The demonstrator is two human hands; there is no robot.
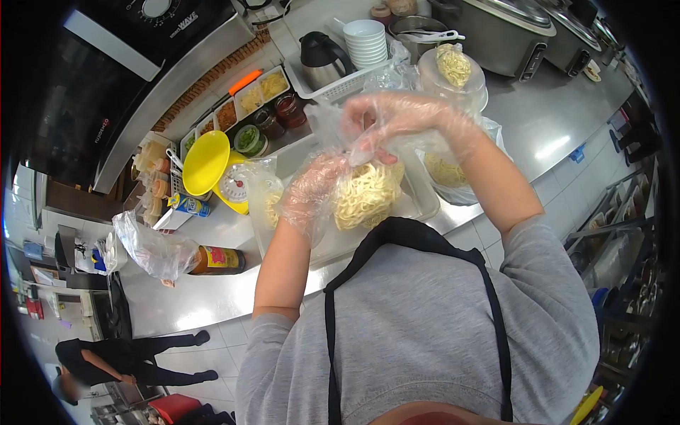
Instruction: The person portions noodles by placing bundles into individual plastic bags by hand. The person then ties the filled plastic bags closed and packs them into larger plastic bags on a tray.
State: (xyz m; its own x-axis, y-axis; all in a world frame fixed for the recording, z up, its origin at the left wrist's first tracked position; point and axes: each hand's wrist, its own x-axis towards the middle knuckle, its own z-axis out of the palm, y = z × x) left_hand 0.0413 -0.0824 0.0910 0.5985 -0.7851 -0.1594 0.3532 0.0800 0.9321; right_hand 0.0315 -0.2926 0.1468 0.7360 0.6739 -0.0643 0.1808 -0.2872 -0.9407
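A clear plastic bag of pale noodles hangs over a shallow tray. Both hands wear thin clear gloves. My left hand is closed around the bag's upper left side. My right hand pinches the gathered neck of the bag above the noodles. To the left of my left hand, another bag of noodles lies in the tray. An open bag of noodles stands right of the tray, and one more small noodle bag rests on an upturned clear container.
A yellow-pan scale, a brown bottle and a plastic bag are on the left of the counter. Behind are ingredient tubs, a black-lidded jug, stacked white bowls and cookers. A person stands far left.
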